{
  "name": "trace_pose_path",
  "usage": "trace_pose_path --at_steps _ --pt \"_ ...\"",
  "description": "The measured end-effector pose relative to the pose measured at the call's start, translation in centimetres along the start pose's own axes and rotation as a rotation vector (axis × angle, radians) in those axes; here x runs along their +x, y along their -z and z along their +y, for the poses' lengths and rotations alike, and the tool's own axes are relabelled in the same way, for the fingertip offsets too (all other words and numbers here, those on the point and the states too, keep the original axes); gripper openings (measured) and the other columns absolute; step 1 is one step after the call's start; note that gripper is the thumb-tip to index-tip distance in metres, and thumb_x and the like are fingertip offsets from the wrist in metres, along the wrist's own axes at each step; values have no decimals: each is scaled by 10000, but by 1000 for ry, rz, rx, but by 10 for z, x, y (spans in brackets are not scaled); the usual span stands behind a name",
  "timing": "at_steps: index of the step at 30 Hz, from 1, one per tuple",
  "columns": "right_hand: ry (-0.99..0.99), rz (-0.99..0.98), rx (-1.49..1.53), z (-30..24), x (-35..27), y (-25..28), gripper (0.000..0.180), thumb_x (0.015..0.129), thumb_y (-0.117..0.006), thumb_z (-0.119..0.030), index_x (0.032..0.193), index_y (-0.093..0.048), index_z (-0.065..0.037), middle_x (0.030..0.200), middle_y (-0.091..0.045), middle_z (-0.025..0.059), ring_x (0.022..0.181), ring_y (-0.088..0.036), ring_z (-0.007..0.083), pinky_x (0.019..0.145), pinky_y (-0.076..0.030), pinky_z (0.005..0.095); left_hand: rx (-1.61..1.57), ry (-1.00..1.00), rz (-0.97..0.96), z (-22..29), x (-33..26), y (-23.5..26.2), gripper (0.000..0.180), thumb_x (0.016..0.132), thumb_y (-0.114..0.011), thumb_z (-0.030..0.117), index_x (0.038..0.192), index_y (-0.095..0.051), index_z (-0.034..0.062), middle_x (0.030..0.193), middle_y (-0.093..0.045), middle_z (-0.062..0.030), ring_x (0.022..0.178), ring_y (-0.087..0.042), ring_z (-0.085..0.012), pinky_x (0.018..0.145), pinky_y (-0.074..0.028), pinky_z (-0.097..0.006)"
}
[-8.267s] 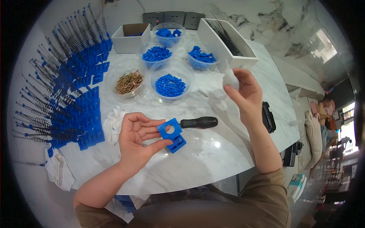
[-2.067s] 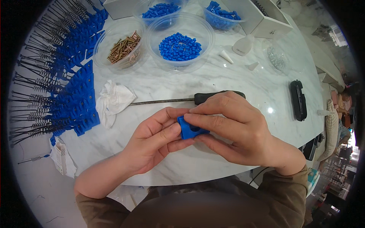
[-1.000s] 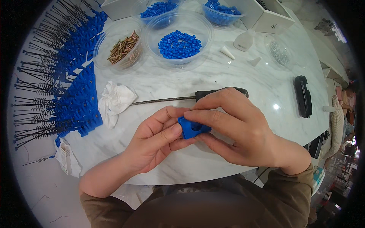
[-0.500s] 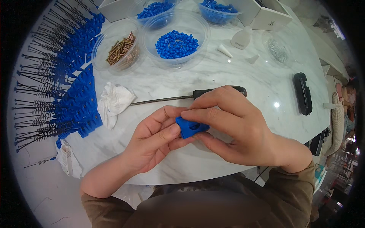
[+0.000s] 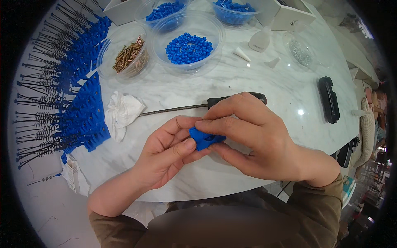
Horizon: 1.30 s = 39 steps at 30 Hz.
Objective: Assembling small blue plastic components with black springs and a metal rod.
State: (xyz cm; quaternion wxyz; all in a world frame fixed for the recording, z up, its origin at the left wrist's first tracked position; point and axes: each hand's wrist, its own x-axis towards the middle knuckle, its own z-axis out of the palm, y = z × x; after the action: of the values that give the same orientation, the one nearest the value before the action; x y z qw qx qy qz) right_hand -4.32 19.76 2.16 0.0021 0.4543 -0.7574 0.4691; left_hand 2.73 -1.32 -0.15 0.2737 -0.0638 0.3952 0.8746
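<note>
Between my two hands, above the near part of the table, is a small blue plastic part (image 5: 202, 141) with a dark opening in its upper face. My left hand (image 5: 171, 151) pinches its left end, thumb in front and fingers behind. The fingers and thumb of my right hand (image 5: 252, 136) grip its right end, covering part of it. Just behind my right hand lies a screwdriver with a black handle (image 5: 213, 101) and a long dark shaft (image 5: 173, 110). The shaft's tip reaches a crumpled white tissue (image 5: 123, 110).
Clear bowls of blue beads (image 5: 190, 48), brass-coloured screws (image 5: 129, 56) and blue tubes (image 5: 165, 10) stand at the back. Rows of blue parts with black springs and rods (image 5: 84, 115) line the left edge. A white bottle (image 5: 260, 41) and black case (image 5: 328, 100) are to the right.
The whole view has shifted slightly. Both hands keep the same grip on the blue part, with hardly any visible movement.
</note>
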Motion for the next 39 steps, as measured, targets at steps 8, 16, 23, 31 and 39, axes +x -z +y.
trace_pose_path --at_steps 8,16,23,31,39 --pt "-16 -10 15 -1 0 0 438 627 -740 43 1055 -673 -23 1021 -604 114 888 -584 257 720 -484 332 6 -1 -2 -1 0 1 337 986 -495 113 1305 -417 37 1308 -500 -103 1247 -497 -223 1070 -416 -390" --pt "-28 -12 34 -2 0 1 434 633 -728 54 1055 -673 -33 1020 -601 112 879 -581 254 716 -480 330 10 24 26 1 -1 -1 322 982 -493 95 1294 -434 43 1296 -505 -91 1213 -514 -184 1054 -436 -374" --pt "-23 -5 46 0 -1 0 433 625 -716 58 1046 -673 -36 1015 -599 112 862 -585 253 711 -477 330 6 14 9 0 0 -1 321 981 -495 92 1294 -440 42 1292 -508 -89 1213 -514 -182 1047 -442 -365" --pt "-30 8 53 0 -2 -1 431 618 -716 61 1036 -673 -35 1007 -600 113 856 -590 257 710 -481 335 23 15 10 1 0 -1 332 975 -507 94 1296 -439 45 1294 -510 -90 1217 -514 -186 1046 -443 -363" --pt "-10 17 79 2 -3 -2 437 621 -717 63 1045 -665 -34 1017 -594 112 866 -591 263 720 -484 343 25 13 14 1 -1 -1 338 969 -524 102 1291 -438 43 1292 -511 -95 1217 -514 -191 1049 -442 -370"
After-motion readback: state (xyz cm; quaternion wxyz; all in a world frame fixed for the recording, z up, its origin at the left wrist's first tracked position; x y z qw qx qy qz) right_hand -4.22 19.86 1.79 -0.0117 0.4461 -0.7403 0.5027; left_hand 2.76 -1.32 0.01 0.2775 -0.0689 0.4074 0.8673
